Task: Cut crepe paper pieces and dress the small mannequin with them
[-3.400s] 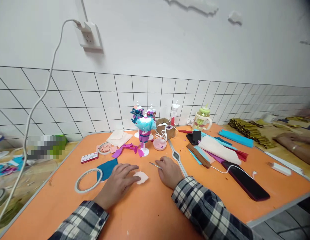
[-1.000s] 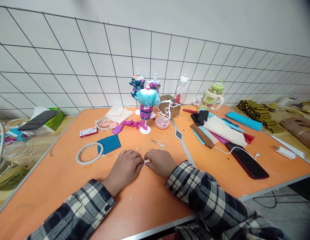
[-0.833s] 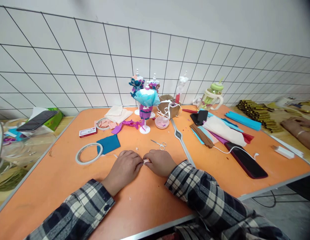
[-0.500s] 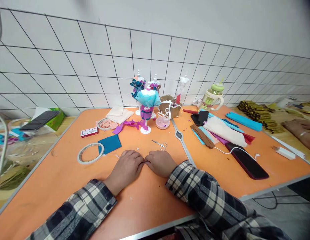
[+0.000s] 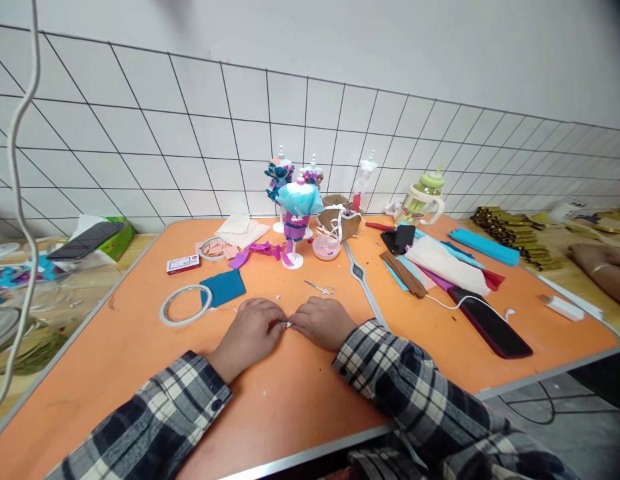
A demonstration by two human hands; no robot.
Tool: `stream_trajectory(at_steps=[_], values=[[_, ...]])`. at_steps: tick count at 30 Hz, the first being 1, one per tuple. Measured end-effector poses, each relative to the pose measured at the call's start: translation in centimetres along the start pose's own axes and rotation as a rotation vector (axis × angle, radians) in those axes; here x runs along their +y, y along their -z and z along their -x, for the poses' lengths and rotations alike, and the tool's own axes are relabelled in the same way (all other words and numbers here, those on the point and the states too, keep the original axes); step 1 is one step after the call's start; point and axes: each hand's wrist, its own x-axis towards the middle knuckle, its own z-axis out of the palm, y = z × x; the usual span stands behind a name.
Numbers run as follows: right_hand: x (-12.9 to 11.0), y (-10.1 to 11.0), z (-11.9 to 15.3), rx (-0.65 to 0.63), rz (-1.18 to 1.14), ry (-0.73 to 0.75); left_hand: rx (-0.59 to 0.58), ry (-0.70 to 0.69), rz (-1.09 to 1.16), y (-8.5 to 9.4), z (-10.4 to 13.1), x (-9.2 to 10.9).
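Observation:
Both hands meet low over the orange table (image 5: 270, 413), fingertips pinched together. Between them is a tiny whitish scrap, too small to name. My left hand (image 5: 253, 330) is closed, its thumb and forefinger at the scrap. My right hand (image 5: 324, 322) is closed too and pinches from the other side. Just beyond the right hand lie small scissors (image 5: 326, 291). A teal paper square (image 5: 227, 287) and a roll of tape (image 5: 164, 312) lie beyond and left of the left hand. Farther back stands a small dress form (image 5: 296, 227) in purple with a turquoise ruffle.
Behind are more dress forms (image 5: 365, 175), a pink bowl (image 5: 326, 252) and a brown box (image 5: 347, 223). On the right sit a bottle (image 5: 421, 200), folded crepe paper (image 5: 447, 263) and a phone (image 5: 490, 323) with a cable. Another person's arm (image 5: 603, 267) rests at far right.
The view has shifted slightly. My hands stay together in nearly the same place, and a little more of the whitish scrap shows between the fingertips.

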Motion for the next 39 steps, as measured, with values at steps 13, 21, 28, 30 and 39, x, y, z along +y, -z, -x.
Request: stream_trajectory(at_steps=[13, 21, 28, 30, 39], values=[[-0.3, 0.1, 0.0, 0.034, -0.047, -0.055, 0.053, -0.059, -0.054, 0.2, 0.3, 0.1], [-0.8, 0.7, -0.2, -0.007, -0.079, -0.095, 0.072, -0.033, -0.143, 0.3, 0.5, 0.3], [-0.9, 0.6, -0.2, -0.019, -0.083, -0.101, 0.053, -0.029, -0.143, 0.4, 0.4, 0.6], [-0.6, 0.9, -0.1, -0.018, -0.1, -0.089, 0.053, -0.034, -0.134, 0.4, 0.4, 0.7], [4.1, 2.3, 1.2, -0.057, 0.005, -0.48, 0.136, 0.06, 0.084, 0.1, -0.1, -1.4]])
